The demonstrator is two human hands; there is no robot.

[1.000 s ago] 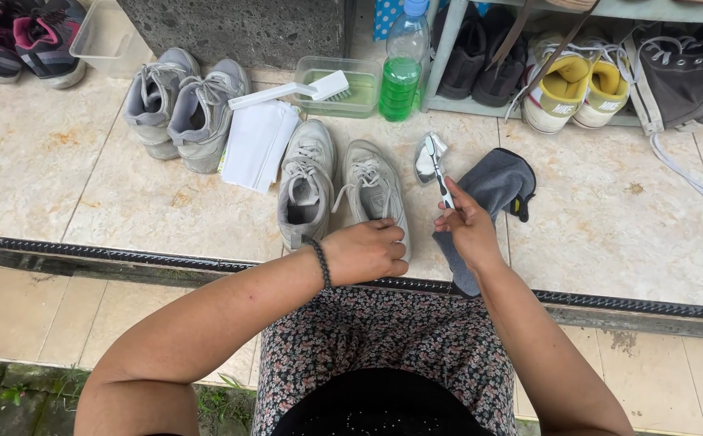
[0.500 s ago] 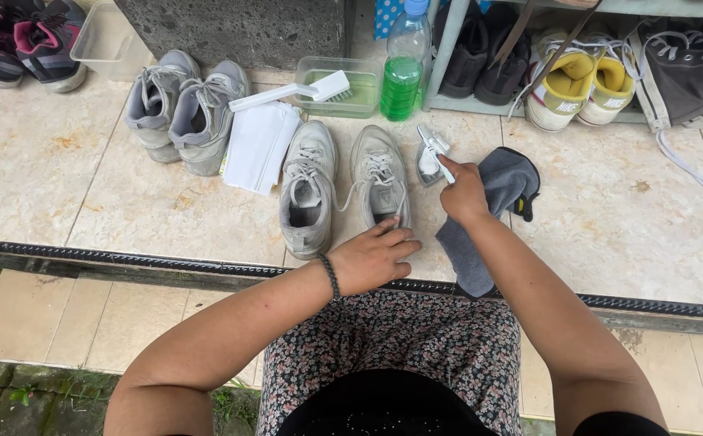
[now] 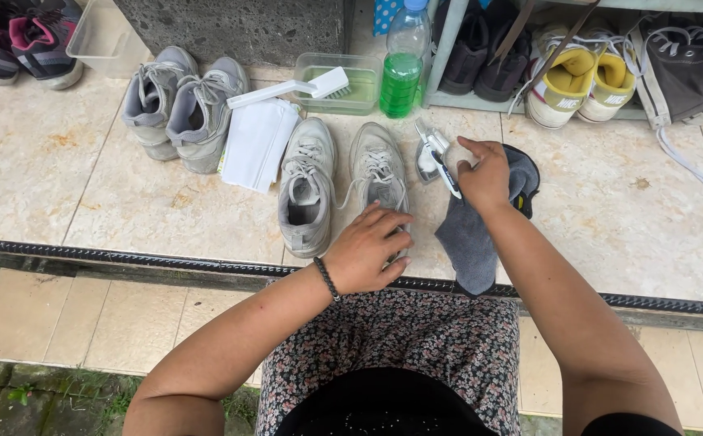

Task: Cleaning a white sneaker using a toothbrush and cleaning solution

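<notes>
Heel of grey sneaker (image 3: 377, 173) hidden under left hand (image 3: 365, 252); beside it, grey cloth (image 3: 471, 238) partly covered by right hand (image 3: 485, 173).

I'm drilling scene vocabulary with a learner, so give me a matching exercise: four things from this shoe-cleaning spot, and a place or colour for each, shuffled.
Things:
1. bottle
2. white brush
3. dark cloth
4. left hand

Places or colours:
a. under the right hand
b. lying across the clear tub
c. on the heel of a grey sneaker
d. holds green liquid

Pairs: 1-d, 2-b, 3-a, 4-c
</notes>
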